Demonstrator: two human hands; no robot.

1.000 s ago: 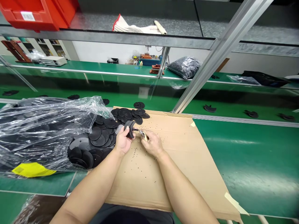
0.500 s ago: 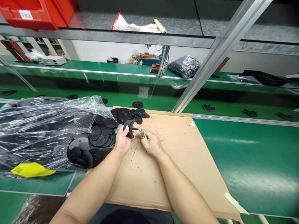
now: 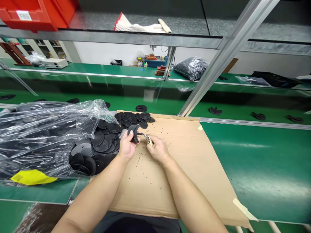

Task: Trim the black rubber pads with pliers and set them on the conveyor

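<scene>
My left hand [image 3: 126, 149] is closed on a black curved plastic part [image 3: 134, 133], held up above the cardboard. My right hand [image 3: 158, 149] grips a pair of nippers [image 3: 148, 139] with cream handles. Their metal jaws point left and meet a thin dark piece [image 3: 140, 133] that sticks out from the part; whether they have closed on it is too small to tell. Beside my left hand lies a heap of black round plastic discs [image 3: 103, 145]. A smaller pile of discs [image 3: 131, 118] rests at the far edge of the cardboard sheet [image 3: 191, 168].
A clear plastic bag [image 3: 48, 136] covers the left of the table. Tiny black scraps [image 3: 140, 155] dot the cardboard. Behind is a green conveyor belt [image 3: 170, 100] with scattered black parts. A metal post [image 3: 206, 77] slants up on the right, and a red bin [image 3: 39, 16] sits on the upper shelf.
The whole view has shifted very slightly. Both hands, the part and the nippers stay in nearly the same position. The black parts on the belt appear slightly further left.
</scene>
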